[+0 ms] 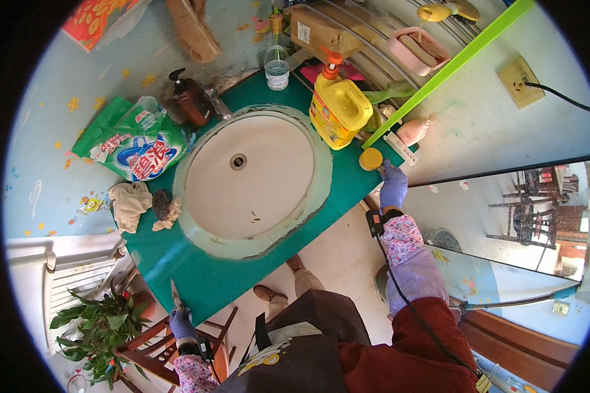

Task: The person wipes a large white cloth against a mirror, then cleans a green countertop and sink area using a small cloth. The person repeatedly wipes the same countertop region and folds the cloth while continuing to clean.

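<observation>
My left hand [181,323], in a purple glove, holds a thin pointed item [176,294], perhaps a blade or scissors, over the lower left corner of the green countertop [162,255]. At the counter's right edge my right hand [393,185], also gloved, has its fingertips at a round yellow-lidded container [371,159]; whether they grip it or something beside it is not plain. Between the hands lies a white oval sink basin [255,182] with small dark bits near its lower side. A yellow pump jug [341,110] stands just beyond the container.
Left of the basin are a green detergent bag [137,142], a brown pump bottle [191,103], a cloth [130,204] and a dark scrubber [162,204]. A clear bottle [277,69] stands at the back. A green strip [447,73] slants up right. A wooden chair [152,346] and plant [103,319] are lower left.
</observation>
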Demonstrator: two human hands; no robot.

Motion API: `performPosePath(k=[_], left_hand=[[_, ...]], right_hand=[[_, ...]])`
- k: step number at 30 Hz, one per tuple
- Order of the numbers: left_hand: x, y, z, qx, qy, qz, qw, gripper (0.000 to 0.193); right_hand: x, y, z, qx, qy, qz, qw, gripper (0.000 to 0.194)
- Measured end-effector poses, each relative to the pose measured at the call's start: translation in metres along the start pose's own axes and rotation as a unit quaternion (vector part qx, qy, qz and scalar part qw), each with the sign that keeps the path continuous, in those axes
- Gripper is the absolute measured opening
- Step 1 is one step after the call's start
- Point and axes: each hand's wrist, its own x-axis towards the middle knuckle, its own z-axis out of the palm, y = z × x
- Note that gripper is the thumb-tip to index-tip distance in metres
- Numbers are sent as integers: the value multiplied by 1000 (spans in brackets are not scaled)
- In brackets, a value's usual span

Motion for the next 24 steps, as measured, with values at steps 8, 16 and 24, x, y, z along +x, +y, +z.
performPosePath(k=[8, 16, 24], left_hand=[[-7, 5, 8, 2, 8, -9, 1000, 12], [-10, 7, 13, 12, 9, -5, 1000, 10], [-9, 1, 14, 18, 3, 19, 1000, 9]], right_hand=[[53, -13, -16, -167, -28, -50, 984, 31], [37, -19, -4, -75, 20, 4, 997, 32], [-47, -54, -6, -254, -76, -29, 964, 29]])
